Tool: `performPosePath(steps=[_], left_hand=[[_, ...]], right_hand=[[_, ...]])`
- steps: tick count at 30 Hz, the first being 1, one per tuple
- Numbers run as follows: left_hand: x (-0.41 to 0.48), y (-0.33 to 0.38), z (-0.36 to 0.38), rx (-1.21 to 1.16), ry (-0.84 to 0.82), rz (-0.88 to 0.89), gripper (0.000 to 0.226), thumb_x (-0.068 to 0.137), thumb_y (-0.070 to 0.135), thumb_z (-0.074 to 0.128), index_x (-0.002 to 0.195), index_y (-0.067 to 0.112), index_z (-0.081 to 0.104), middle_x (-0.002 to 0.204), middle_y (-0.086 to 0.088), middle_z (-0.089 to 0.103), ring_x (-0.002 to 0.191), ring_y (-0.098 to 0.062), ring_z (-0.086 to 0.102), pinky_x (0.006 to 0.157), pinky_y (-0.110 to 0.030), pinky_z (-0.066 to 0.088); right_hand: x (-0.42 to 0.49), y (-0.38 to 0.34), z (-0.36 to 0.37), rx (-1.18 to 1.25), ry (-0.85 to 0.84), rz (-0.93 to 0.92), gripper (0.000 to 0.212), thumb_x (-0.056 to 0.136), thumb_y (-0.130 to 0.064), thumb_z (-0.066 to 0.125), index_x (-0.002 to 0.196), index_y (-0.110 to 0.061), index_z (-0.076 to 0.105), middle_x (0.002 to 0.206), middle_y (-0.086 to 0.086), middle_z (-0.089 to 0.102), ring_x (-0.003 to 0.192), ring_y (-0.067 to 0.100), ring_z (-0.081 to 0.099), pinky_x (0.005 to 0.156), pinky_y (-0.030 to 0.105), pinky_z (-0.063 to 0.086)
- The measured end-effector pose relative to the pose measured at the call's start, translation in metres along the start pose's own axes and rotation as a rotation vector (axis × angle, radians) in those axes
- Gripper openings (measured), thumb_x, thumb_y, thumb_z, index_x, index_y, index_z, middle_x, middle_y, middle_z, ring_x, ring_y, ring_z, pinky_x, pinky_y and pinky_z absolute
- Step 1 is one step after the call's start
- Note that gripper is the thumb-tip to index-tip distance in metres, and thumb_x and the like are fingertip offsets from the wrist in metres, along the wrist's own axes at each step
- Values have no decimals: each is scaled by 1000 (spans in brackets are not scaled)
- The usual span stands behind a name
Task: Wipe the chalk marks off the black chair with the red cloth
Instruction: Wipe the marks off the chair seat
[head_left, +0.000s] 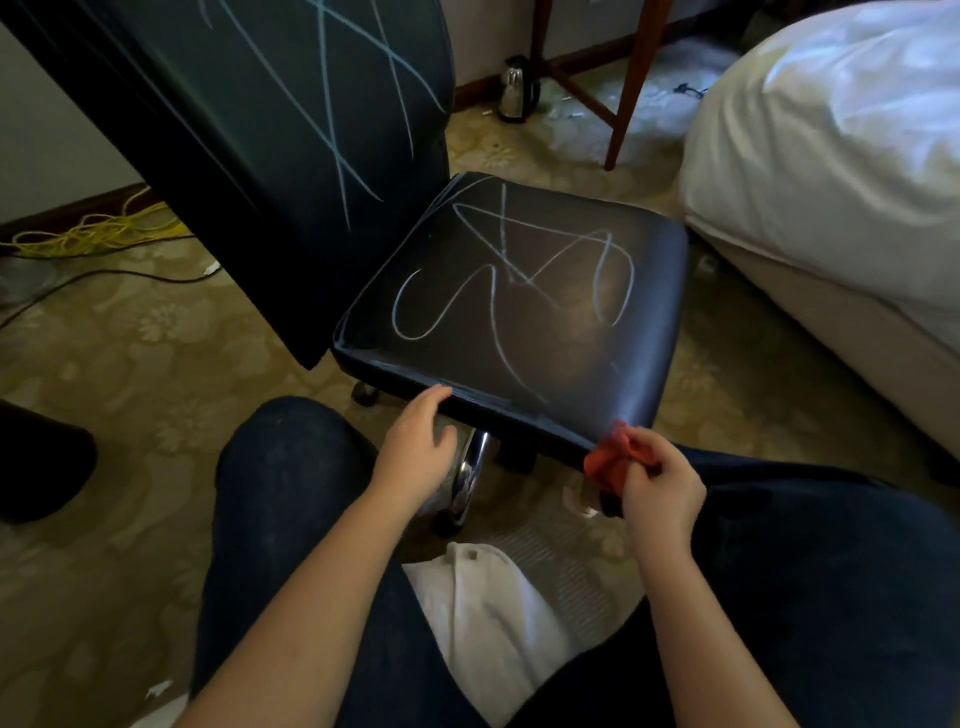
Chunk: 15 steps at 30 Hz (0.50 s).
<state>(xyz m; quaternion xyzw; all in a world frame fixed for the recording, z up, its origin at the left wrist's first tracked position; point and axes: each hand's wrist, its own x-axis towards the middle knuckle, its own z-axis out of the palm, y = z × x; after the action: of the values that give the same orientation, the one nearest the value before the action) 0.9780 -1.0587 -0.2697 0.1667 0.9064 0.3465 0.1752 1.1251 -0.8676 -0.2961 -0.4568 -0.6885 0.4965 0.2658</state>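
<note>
A patterned beige carpet (130, 322) covers the floor. A bed (831, 156) with white bedding fills the right side of the view.

The black chair (545, 364) stands just beside the bed, directly in front of a seated person in dark trousers. Its tall backrest (260, 130) rises at the upper left. Pale chalk marks (498, 291) loop across the seat, and more straight crossing lines run over the backrest. A chrome column (467, 473) shows under the seat.

A white towel-like fabric (483, 623) lies between the person's knees.

The left hand (415, 447) is released. Its fingers are loosely extended, with the tips resting on the near edge of the seat and the thumb hanging below it.

The right hand (662, 483) is grasping the red cloth (610, 460), bunched up between curled fingers and thumb. The cloth touches the seat's near right corner, away from the chalk loops in the middle.

Well behind the chair, a metal kettle (517, 88) stands on the carpet near some reddish wooden furniture legs (634, 78). A tangle of yellow cable (98, 231) lies along the wall on the left.
</note>
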Motion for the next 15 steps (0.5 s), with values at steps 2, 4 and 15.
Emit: performPosePath(steps=[2, 4, 15], left_hand=[[2, 20, 15, -14, -59, 34, 49, 101, 17, 51, 148, 24, 40, 155, 6, 37, 142, -13, 34, 107, -21, 28], [6, 36, 28, -28, -128, 61, 47, 102, 19, 49, 147, 26, 40, 154, 6, 38, 141, -13, 36, 108, -24, 32], [1, 20, 51, 60, -253, 104, 44, 103, 17, 46, 147, 21, 41, 152, 3, 41, 138, -16, 40, 109, -32, 38]], right_hand=[[7, 13, -11, -21, 4, 33, 48, 86, 11, 53, 95, -30, 75, 104, 2, 72, 100, 17, 67, 88, 28, 53], [13, 21, -19, -69, 16, 76, 45, 88, 4, 56, 96, -36, 76, 101, -2, 72, 97, 14, 67, 87, 32, 54], [3, 37, -13, -96, 7, 122, 30, 90, -2, 53, 96, -21, 75, 109, 2, 70, 106, 18, 62, 100, 35, 47]])
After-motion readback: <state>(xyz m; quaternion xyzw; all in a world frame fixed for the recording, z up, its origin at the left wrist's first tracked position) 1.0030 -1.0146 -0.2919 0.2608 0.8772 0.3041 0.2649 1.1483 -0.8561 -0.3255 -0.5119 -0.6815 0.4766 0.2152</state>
